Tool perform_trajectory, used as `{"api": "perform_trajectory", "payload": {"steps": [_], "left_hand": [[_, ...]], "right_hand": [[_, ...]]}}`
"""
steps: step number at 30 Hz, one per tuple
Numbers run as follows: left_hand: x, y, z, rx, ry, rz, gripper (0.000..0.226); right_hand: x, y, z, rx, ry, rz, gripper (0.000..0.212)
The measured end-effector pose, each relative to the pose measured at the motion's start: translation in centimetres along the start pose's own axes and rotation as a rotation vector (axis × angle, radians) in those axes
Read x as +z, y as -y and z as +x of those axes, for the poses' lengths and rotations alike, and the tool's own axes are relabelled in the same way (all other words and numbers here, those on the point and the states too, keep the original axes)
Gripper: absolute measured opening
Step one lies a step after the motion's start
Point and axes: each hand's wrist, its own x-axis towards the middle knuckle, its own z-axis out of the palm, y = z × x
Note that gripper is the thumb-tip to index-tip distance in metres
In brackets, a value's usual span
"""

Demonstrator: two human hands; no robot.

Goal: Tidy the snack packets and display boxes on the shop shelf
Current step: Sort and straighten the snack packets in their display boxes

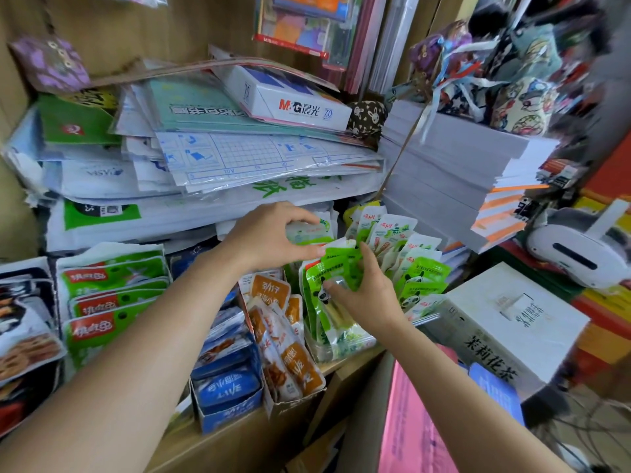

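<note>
Green panda snack packets [336,268] stand in a row at the middle of the wooden shelf [239,428]. My left hand [269,238] pinches the top of the rear packets with thumb and fingers. My right hand [363,295] grips the front green packets from the right side, thumb on the clear window. More green packets [421,278] fan out behind to the right. An orange packet display box [290,356] and a blue packet display box [227,387] stand to the left at the shelf's front.
Green-and-red packets [112,302] fill a box at the left. A messy pile of paper packs [211,155] overhangs the snacks. A white paper stack [454,179] rises on the right. A white carton [512,322] sits close to my right wrist.
</note>
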Motion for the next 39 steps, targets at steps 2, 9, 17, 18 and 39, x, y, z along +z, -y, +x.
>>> {"api": "perform_trajectory", "payload": {"steps": [2, 9, 17, 18, 39], "left_hand": [[0.2, -0.2, -0.1, 0.021, 0.012, 0.06, 0.068], [1.5, -0.1, -0.5, -0.005, -0.131, 0.14, 0.065], [1.8, 0.0, -0.2, -0.091, -0.169, 0.165, 0.08], [1.4, 0.3, -0.1, -0.087, -0.159, 0.077, 0.074], [-0.4, 1.2, -0.9, -0.127, -0.152, -0.071, 0.016]], "right_hand": [[0.1, -0.1, -0.6, 0.011, 0.014, 0.011, 0.1], [1.1, 0.7, -1.4, -0.087, 0.04, 0.196, 0.095], [-0.2, 0.7, 1.2, -0.038, 0.056, 0.371, 0.102], [-0.3, 0.9, 1.4, -0.061, 0.058, 0.361, 0.097], [-0.8, -1.4, 0.0, -0.293, -0.111, 0.055, 0.077]]}}
